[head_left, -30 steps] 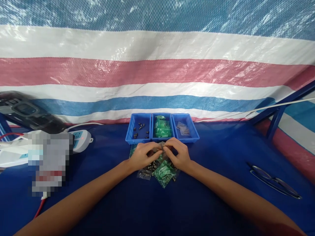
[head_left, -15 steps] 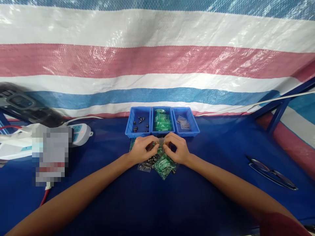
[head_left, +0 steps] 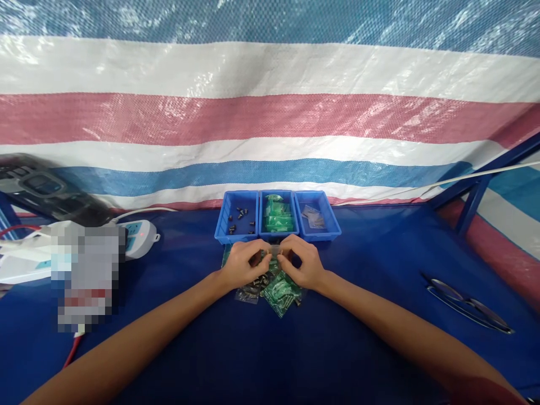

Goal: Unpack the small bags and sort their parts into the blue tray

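My left hand (head_left: 247, 263) and my right hand (head_left: 301, 261) face each other over a small pile, each pinching one side of a small clear plastic bag (head_left: 275, 249). Whether anything is inside that bag is too small to tell. Beneath them lie green-printed packets (head_left: 282, 293) and dark screws (head_left: 262, 281), some on or in clear plastic (head_left: 248, 295). Just behind the hands stand three blue bins: the left bin (head_left: 224, 216) holds loose screws, the middle bin (head_left: 297, 229) green packets, the right bin (head_left: 331, 225) clear little bags.
On the blue table (head_left: 270, 360), a white power strip (head_left: 145, 239) and a blurred-out device (head_left: 90, 275) with a red cable lie left. Eyeglasses (head_left: 468, 304) rest at the right. A striped tarp (head_left: 270, 118) hangs behind, beside a blue metal frame (head_left: 475, 205).
The whole view has shifted slightly, so the bins and hands appear a little lower. Both hands keep their pinch on the bag and are slightly closer together.
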The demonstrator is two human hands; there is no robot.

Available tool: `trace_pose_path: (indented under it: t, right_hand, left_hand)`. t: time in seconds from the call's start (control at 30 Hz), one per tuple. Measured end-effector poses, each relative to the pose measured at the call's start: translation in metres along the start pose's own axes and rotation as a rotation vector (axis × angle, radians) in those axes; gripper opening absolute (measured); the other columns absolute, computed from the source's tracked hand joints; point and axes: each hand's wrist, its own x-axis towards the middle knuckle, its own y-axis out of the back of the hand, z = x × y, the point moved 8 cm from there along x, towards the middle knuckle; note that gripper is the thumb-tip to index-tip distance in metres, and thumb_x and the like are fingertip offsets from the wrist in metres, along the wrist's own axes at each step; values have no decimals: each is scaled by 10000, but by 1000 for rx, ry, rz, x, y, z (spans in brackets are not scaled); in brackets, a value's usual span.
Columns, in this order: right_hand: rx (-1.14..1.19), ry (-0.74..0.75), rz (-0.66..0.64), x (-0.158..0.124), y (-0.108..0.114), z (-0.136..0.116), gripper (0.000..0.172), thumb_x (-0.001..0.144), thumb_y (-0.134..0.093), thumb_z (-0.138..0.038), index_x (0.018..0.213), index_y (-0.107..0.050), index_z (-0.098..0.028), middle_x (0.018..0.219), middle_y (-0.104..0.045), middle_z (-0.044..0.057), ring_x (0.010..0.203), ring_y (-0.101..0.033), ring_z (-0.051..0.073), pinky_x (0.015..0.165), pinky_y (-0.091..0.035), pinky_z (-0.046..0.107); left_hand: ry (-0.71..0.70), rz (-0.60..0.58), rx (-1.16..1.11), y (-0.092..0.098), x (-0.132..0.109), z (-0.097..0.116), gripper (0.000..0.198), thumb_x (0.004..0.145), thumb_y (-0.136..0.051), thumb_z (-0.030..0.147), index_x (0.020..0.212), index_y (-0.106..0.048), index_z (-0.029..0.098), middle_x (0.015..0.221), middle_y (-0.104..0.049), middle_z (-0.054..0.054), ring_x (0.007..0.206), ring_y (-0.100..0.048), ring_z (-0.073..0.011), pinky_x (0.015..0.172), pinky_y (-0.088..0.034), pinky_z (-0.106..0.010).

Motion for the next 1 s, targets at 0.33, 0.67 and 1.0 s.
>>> trace_pose_path:
  t: [0.33,0.67,1.0]
  right_hand:
    - [30,-17,-2,-1,-1,2,64,826,-506,-209,770,-522,-184,674,-510,15,585,-492,124,529,-418,254]
    - [104,-76,-15,1,-1,3,156,841,-503,-241,699,-521,-180,630,-506,5,572,-480,121,543,-403,254]
    - [763,-678,426,6,21,39,218,786,-597,-356,697,-513,-175,528,-454,-66,396,-433,69,398,-344,205]
  left_hand:
    - [14,38,8,3,-1,-1,79,842,-516,190,779,-546,154,498,-449,61,409,-397,-52,440,-313,-177]
    - [43,83,-19,9,0,-2,62,828,-543,182,776,-548,148,514,-469,59,409,-402,-44,439,-321,-162]
    - [212,49,-171,2,-10,-25,135,882,-501,238,963,-572,157,672,-622,-10,539,-562,-96,520,-440,-186]
